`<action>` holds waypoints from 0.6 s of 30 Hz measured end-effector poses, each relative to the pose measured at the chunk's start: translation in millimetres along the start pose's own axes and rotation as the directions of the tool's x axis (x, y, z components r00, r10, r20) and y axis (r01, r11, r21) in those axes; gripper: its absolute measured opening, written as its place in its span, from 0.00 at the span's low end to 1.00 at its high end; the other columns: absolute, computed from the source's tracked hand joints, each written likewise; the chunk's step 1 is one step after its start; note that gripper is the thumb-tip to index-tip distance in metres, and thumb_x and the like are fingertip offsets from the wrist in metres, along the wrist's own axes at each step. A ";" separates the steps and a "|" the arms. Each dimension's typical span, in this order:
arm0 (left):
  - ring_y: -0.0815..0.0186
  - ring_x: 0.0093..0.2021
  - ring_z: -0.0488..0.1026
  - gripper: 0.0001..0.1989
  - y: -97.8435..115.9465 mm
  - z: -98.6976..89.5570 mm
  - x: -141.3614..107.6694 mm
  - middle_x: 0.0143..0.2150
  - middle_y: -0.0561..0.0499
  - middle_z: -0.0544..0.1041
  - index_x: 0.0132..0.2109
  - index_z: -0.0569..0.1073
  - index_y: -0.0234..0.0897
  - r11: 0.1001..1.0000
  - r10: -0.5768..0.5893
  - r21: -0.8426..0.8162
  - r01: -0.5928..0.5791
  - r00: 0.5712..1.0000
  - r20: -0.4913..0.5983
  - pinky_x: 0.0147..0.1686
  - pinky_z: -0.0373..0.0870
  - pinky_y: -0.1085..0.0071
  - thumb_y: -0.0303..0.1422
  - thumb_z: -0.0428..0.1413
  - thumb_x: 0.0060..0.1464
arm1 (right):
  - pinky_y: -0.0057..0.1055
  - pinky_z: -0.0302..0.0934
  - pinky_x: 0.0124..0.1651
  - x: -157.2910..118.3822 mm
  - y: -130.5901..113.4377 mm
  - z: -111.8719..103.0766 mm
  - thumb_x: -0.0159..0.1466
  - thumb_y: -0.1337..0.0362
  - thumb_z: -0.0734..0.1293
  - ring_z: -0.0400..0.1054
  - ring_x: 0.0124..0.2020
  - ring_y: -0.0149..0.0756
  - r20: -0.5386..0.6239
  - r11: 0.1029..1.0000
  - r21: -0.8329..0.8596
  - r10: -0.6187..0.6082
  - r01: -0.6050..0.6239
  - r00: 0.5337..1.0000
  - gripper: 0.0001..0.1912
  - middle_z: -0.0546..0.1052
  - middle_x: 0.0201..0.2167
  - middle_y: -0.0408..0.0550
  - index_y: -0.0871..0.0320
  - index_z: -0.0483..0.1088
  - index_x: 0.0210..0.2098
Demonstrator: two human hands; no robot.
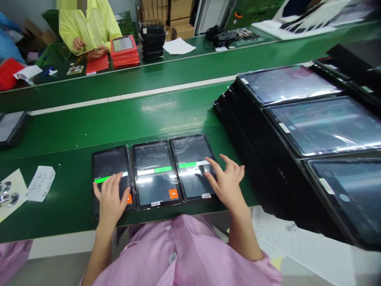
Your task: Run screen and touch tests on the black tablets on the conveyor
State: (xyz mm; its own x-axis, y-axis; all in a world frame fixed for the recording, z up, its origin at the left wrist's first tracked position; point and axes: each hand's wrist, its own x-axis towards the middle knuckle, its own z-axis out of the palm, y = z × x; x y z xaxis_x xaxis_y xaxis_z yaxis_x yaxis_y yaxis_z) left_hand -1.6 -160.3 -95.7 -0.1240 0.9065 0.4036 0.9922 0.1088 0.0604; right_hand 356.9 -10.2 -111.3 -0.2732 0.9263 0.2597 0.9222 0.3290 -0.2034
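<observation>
Three black tablets lie side by side on the green bench in front of me. On the left tablet (110, 160), my left hand (110, 196) rests over the screen with fingers spread, partly covering a green and white bar and an orange button. The middle tablet (153, 156) shows a green and white bar and an orange "Fail" button, with neither hand on it. Over the right edge of the right tablet (190, 148), my right hand (228, 178) has its fingers apart, its index fingertip near the end of the bar. Neither hand grips anything.
Tall stacks of tablets (324, 123) stand close on my right. A handwritten paper slip (41, 183) and another tablet (12, 127) lie on the left. Across the bench, a person in a yellow top (97, 24) works beside a red tablet stack (125, 57) and a black stack (152, 39).
</observation>
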 end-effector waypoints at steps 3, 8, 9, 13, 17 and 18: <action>0.50 0.57 0.72 0.21 2.1 -0.1 -0.5 0.55 0.37 0.77 0.62 0.68 0.32 1.000 -0.008 0.008 0.007 1.000 0.030 0.69 0.34 0.39 0.40 0.47 0.70 | 0.75 0.46 0.62 -0.9 2.1 2.7 0.72 0.52 0.57 0.54 0.63 0.59 0.014 1.000 -0.006 0.009 -0.009 1.000 0.22 0.59 0.64 0.59 0.47 0.69 0.61; 0.50 0.57 0.72 0.23 2.2 -4.2 -0.8 0.58 0.36 0.76 0.65 0.66 0.33 0.998 -0.068 0.008 0.068 0.998 0.017 0.68 0.32 0.38 0.41 0.47 0.70 | 0.75 0.44 0.61 -2.2 12.4 4.0 0.71 0.48 0.57 0.55 0.63 0.62 0.010 0.997 0.056 0.048 -0.049 0.999 0.24 0.61 0.65 0.60 0.50 0.69 0.60; 0.50 0.57 0.72 0.23 1.2 -6.0 -0.5 0.58 0.36 0.75 0.65 0.65 0.33 0.996 -0.084 0.007 0.084 0.996 0.010 0.69 0.33 0.38 0.41 0.47 0.70 | 0.73 0.45 0.63 -1.4 17.0 4.6 0.71 0.48 0.57 0.56 0.63 0.62 -0.018 0.993 0.099 0.065 -0.063 0.998 0.25 0.62 0.64 0.61 0.51 0.68 0.60; 0.50 0.60 0.70 0.21 -6.0 -12.2 8.6 0.61 0.37 0.74 0.64 0.66 0.36 0.993 -0.119 0.000 0.120 0.990 0.070 0.69 0.34 0.38 0.41 0.46 0.70 | 0.57 0.55 0.63 13.4 40.8 14.1 0.70 0.47 0.56 0.63 0.60 0.55 -0.043 0.928 0.362 0.108 -0.085 0.993 0.27 0.72 0.56 0.60 0.56 0.67 0.59; 0.48 0.67 0.63 0.22 -18.7 -3.5 43.0 0.67 0.37 0.68 0.64 0.66 0.38 0.994 -0.107 -0.003 0.110 0.969 0.222 0.68 0.39 0.34 0.41 0.46 0.69 | 0.45 0.66 0.52 49.4 56.0 32.0 0.64 0.45 0.62 0.73 0.47 0.48 0.098 0.719 0.645 0.258 -0.259 0.961 0.27 0.79 0.47 0.55 0.55 0.71 0.54; 0.47 0.68 0.61 0.23 -21.8 1.3 55.4 0.69 0.36 0.65 0.65 0.66 0.38 0.994 -0.111 0.004 0.114 0.957 0.267 0.67 0.41 0.32 0.41 0.47 0.69 | 0.43 0.68 0.49 58.7 56.7 35.1 0.61 0.45 0.64 0.74 0.44 0.47 0.140 0.650 0.699 0.286 -0.299 0.948 0.27 0.80 0.44 0.54 0.56 0.73 0.52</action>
State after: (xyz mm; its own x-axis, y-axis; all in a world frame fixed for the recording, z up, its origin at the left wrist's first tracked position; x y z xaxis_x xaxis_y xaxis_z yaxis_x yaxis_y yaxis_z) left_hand -30.0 -111.8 -75.8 -0.2255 0.9647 0.1362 0.9717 0.2127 0.1024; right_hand 383.6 69.3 -140.7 -0.0336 0.9979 0.0563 0.4897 0.0655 -0.8694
